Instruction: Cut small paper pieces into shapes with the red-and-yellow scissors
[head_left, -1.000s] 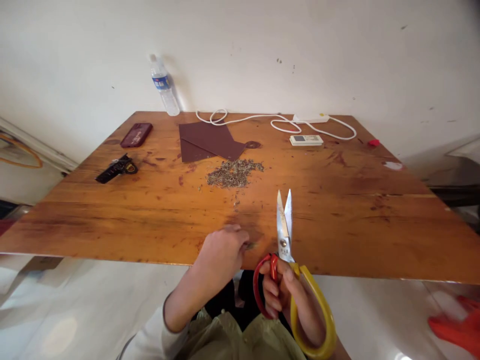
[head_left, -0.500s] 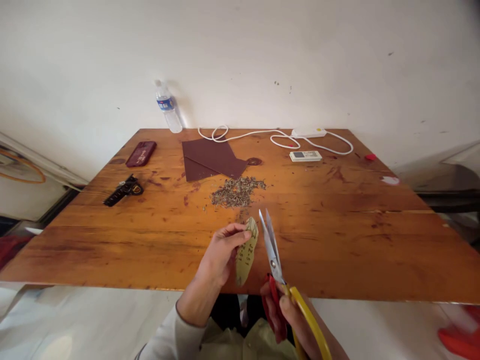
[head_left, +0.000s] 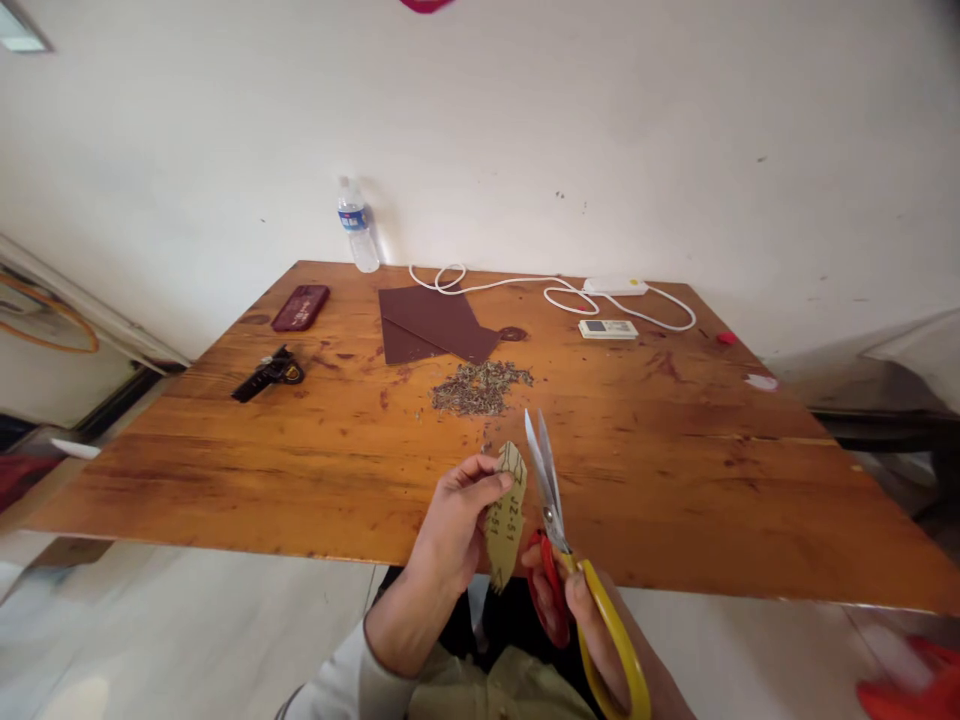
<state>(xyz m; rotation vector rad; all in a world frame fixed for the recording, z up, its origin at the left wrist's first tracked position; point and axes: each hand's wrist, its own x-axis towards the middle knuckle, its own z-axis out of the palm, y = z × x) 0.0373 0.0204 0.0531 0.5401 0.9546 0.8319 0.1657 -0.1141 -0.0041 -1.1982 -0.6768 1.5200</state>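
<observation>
My left hand [head_left: 457, 515] pinches a narrow, pointed piece of sandpaper [head_left: 504, 548] between thumb and fingers. Its tan back faces up, with dark lines and "JZ-51" printed on it. In my right hand [head_left: 592, 605] are scissors [head_left: 550, 500] with one red and one yellow handle. Their blades are slightly apart and point away from me, just right of the sandpaper and not touching it. Beyond both hands lies a loose pile of small thin scraps [head_left: 480, 388] on the wooden table [head_left: 360, 470]. Some of my right fingers are hidden by the handles.
Dark red-brown sheets [head_left: 427, 322] lie behind the pile. Further left are a dark red phone [head_left: 301, 308], a black strap-like object [head_left: 268, 374] and a plastic bottle [head_left: 358, 228] by the wall. At the back right are a white power strip [head_left: 615, 287], its cable and a remote control [head_left: 607, 330].
The camera view has shifted a little. The sandpaper and my left hand are slightly lower and further right in view. The scissors remain beside the sandpaper, blades still a little apart.
</observation>
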